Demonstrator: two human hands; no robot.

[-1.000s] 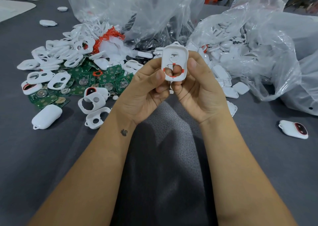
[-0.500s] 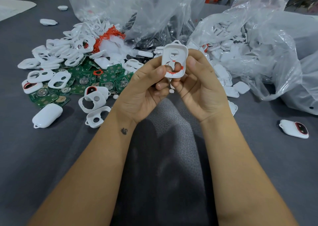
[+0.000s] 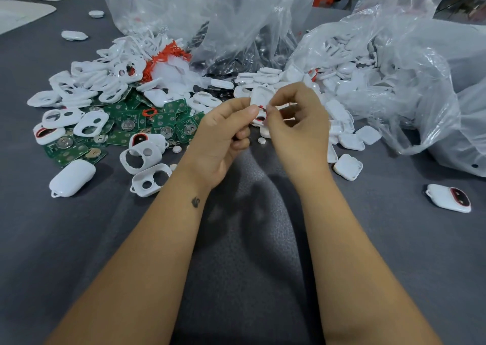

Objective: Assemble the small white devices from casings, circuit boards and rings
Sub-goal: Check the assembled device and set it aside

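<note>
One casing [image 3: 259, 98], two hands' grip

Counter [image 3: 79, 239]: matt grey woven cloth, finely textured. Casings [image 3: 92, 123]: smooth white moulded plastic, slight sheen. Closed casing [image 3: 72, 177]: glossy white plastic. Circuit boards [image 3: 168, 119]: green laminate, semi-gloss, with dull silver metal discs. Rings [image 3: 168, 55]: orange-red plastic. Bags [image 3: 394, 63]: thin clear plastic film, crinkled, shiny.

white casings [image 3: 90, 123], green circuit boards [image 3: 164, 119] with silver discs, orange-red rings [image 3: 168, 55], dark grey speckled surface [image 3: 79, 239], clear plastic bags [image 3: 394, 63], small black mark on left wrist [image 3: 195, 202]
</note>
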